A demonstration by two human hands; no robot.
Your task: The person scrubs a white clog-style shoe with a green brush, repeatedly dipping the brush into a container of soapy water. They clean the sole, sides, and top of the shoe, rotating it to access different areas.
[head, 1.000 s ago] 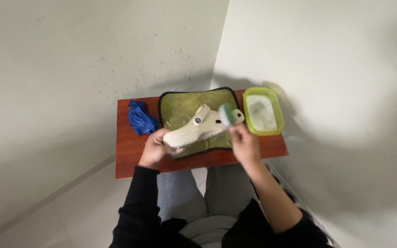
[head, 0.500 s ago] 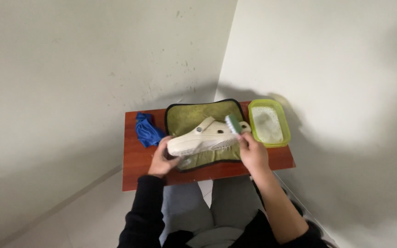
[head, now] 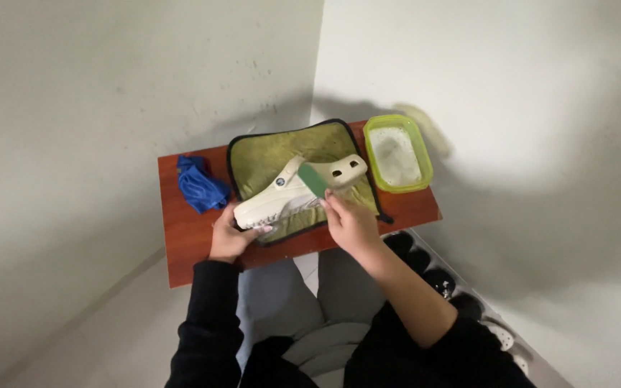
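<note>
From the head camera, looking down: a small red-brown wooden table (head: 195,244) stands in a corner of two pale walls. A green cloth mat with a black edge (head: 267,154) lies on it. On the mat lies a cream rubber clog shoe (head: 282,197). The left hand (head: 230,233) is closed around the shoe's near end and holds it still. The right hand (head: 350,219) is closed on a green scrub sponge (head: 313,178), which presses on the middle of the shoe. A crumpled blue rag (head: 199,185) lies left of the mat. A lime-green plastic tub of foamy water (head: 397,152) sits on the right. The shoe looks mostly pale, so the scrubbing seems partly done; the rag looks unused.
</note>
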